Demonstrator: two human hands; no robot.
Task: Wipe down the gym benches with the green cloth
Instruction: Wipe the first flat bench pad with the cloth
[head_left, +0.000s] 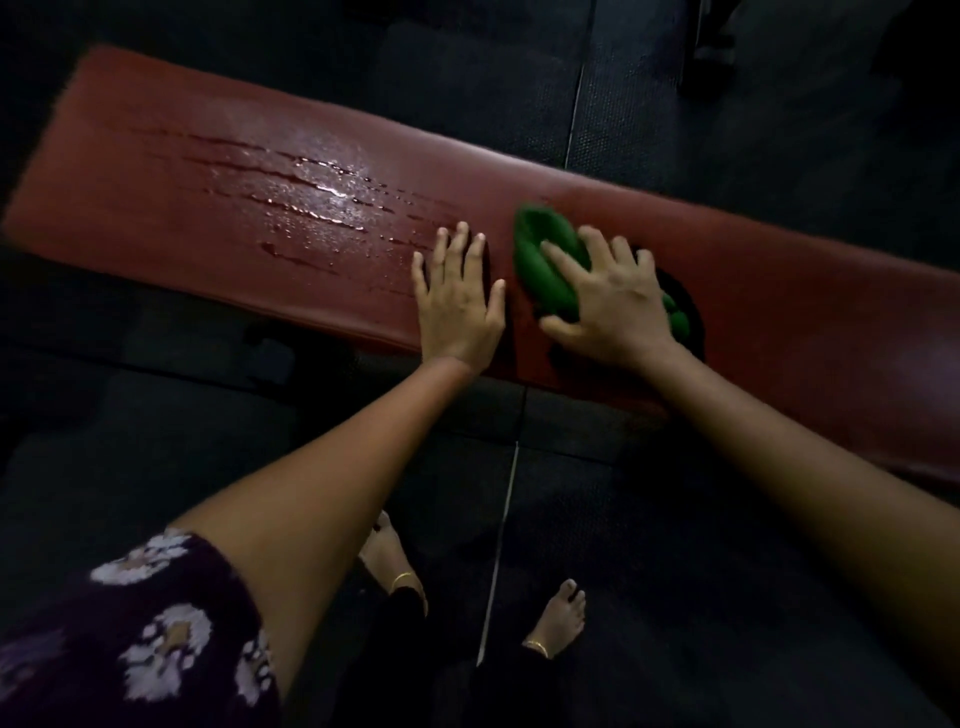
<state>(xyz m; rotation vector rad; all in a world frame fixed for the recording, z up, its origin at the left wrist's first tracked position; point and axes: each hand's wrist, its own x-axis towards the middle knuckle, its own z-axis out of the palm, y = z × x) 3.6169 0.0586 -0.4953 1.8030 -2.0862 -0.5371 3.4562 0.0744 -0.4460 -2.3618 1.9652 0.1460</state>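
A long red padded gym bench (156, 171) runs from upper left to right across the view. Wet streaks and droplets (311, 202) glisten on its left half. A bunched green cloth (540, 260) lies on the bench's middle, and my right hand (618, 301) presses down on it with fingers spread over the cloth. My left hand (460, 301) rests flat on the bench pad just left of the cloth, fingers apart, holding nothing.
Dark rubber floor mats (623, 519) surround the bench, with a pale seam line (498, 551) between them. My bare feet (558, 618) stand on the mat close to the bench's near edge. A dark piece of equipment (711, 47) is at the top right.
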